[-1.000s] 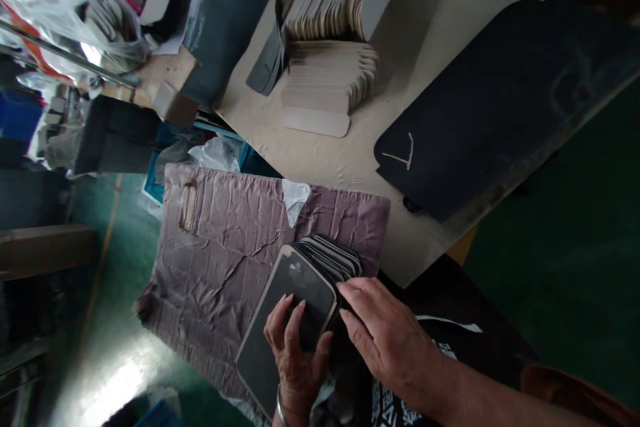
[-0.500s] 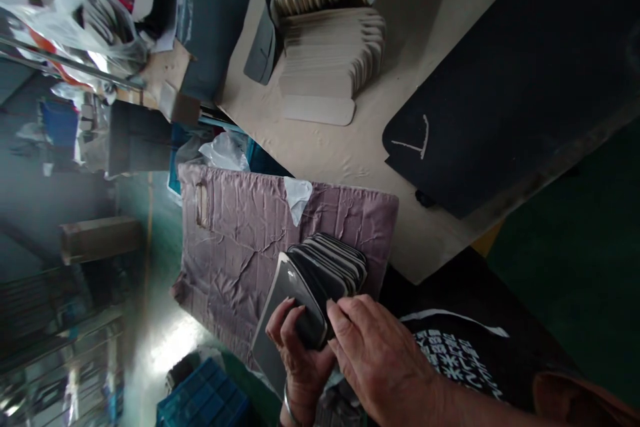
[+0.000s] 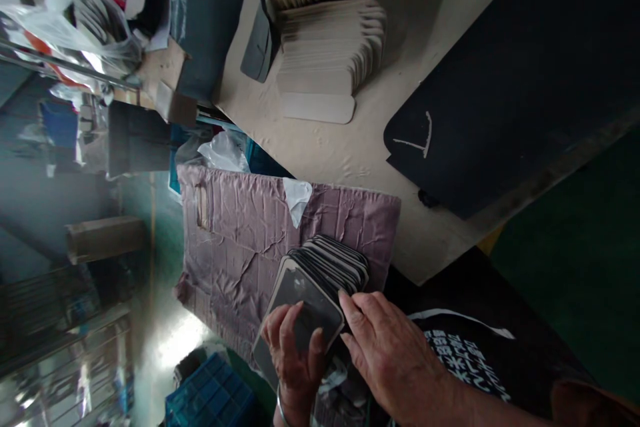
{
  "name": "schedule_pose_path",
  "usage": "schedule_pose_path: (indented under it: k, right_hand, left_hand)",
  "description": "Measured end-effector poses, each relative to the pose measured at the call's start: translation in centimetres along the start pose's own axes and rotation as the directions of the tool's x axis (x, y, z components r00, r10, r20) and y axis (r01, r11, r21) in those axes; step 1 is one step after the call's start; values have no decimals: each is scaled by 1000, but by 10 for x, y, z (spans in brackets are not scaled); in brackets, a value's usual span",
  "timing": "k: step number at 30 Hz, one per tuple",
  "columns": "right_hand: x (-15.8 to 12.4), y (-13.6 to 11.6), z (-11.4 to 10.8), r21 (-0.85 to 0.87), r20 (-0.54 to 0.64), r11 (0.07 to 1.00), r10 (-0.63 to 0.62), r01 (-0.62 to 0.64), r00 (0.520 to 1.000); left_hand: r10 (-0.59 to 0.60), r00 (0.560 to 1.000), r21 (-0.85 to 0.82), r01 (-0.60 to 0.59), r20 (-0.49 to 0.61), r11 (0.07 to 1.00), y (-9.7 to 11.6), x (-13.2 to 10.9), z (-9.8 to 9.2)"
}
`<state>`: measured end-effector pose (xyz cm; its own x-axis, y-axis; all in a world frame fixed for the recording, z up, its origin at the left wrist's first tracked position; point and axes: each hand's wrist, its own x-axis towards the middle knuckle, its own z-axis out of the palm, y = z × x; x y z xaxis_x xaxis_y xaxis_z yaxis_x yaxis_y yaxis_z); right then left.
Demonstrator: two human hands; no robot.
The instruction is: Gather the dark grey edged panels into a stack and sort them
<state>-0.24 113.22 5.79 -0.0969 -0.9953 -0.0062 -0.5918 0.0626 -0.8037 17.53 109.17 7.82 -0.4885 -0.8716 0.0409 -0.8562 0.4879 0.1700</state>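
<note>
A fanned stack of dark panels with pale edges and rounded corners (image 3: 337, 267) lies on a mauve padded cover. Its top panel (image 3: 307, 300) lies flat over the near end. My left hand (image 3: 293, 353) rests its fingers on this panel, thumb spread apart from them, not gripping it. My right hand (image 3: 383, 340) touches the stack's right edge with outstretched fingertips, near the top panel's corner. A metal bangle circles the left wrist.
Pale boards stand in a leaning row (image 3: 320, 67) on the tan table (image 3: 320, 147). A large dark sheet with a chalk mark (image 3: 490, 100) covers the table's right side. The mauve cover (image 3: 230, 240) has a white patch. A blue crate (image 3: 210, 393) sits lower left.
The top panel, tilted up at its right corner before, now lies flat on the stack. My left thumb has spread away from the fingers; my right hand has shifted slightly right.
</note>
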Motion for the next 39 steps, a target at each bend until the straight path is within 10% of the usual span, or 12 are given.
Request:
schedule_pose_path:
  k: [9, 39]
  right_hand:
    - [1, 3, 4, -9, 0, 1000, 20, -20, 1000]
    - [9, 5, 0, 54, -11, 996, -71, 72, 997]
  left_hand:
    - [179, 983, 31, -180, 27, 983, 15, 19, 2]
    - [70, 992, -56, -65, 101, 996, -1, 15, 10]
